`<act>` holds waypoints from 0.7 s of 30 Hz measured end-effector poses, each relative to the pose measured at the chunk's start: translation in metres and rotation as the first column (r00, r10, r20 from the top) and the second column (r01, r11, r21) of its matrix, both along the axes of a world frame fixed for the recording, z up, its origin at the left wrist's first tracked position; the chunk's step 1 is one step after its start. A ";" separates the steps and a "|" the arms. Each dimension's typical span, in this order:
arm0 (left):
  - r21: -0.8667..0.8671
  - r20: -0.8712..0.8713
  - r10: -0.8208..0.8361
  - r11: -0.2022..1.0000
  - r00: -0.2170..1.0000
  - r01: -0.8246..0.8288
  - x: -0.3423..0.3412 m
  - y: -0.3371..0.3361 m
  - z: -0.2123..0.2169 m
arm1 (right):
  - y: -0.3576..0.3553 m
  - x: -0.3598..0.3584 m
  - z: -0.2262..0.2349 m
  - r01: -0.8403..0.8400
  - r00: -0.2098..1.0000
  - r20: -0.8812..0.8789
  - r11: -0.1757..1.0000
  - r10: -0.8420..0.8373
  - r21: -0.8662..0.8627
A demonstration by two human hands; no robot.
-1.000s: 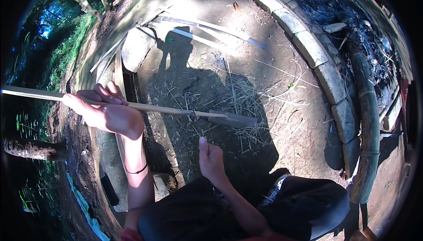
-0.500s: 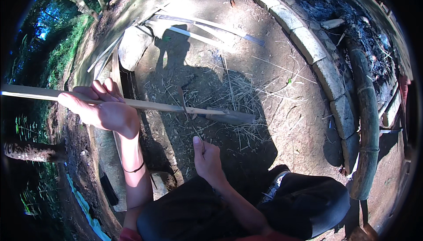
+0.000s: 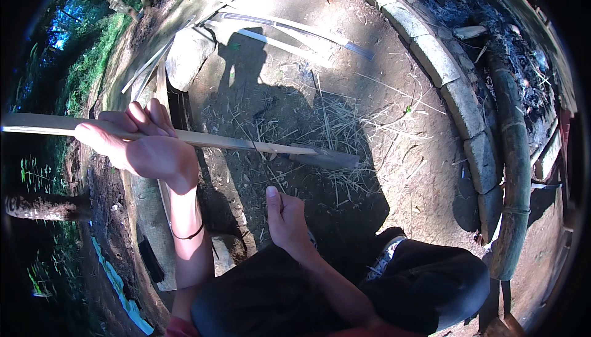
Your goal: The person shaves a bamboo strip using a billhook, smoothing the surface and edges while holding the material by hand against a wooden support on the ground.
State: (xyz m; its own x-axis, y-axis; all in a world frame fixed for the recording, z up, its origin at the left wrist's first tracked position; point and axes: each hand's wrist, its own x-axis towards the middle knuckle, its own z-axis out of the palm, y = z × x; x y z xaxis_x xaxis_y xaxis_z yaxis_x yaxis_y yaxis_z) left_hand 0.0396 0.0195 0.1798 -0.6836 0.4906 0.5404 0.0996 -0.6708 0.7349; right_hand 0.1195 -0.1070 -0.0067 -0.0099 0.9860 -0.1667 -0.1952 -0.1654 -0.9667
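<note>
Grasped a pale strip [image 3: 221, 142] in the left hand [image 3: 148, 143], above the ground [image 3: 406, 195].
Clenched a thin tool [image 3: 265, 161] in the right hand [image 3: 287, 219], across the strip near its right end; pointed the strip's tip toward the stone border's [image 3: 460, 100] edge.

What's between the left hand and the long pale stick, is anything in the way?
Nothing visible is: the bare left hand is closed directly around the long pale stick.
</note>
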 end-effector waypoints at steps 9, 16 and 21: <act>-0.009 -0.016 0.121 0.993 0.993 -0.121 0.009 -0.001 0.004 | 0.002 0.001 -0.049 -0.008 1.000 0.015 0.968 0.012 -0.252; 0.000 -0.094 0.085 0.996 0.992 -0.085 0.017 0.000 0.011 | 0.001 -0.008 -0.013 -0.060 0.993 -0.107 0.992 0.048 -0.114; 0.070 -0.057 0.033 0.997 0.998 -0.029 0.025 0.010 0.003 | 0.011 0.014 -0.073 0.052 0.988 0.156 0.954 -0.006 -0.296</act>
State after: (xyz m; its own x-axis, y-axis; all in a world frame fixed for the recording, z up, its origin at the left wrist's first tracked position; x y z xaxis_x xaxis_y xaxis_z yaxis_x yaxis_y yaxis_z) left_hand 0.0643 0.0300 0.1826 -0.6646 0.4297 0.6113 0.1620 -0.7158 0.6793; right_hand 0.1333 -0.0958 -0.0795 0.0661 0.8901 -0.4509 -0.0597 -0.4475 -0.8923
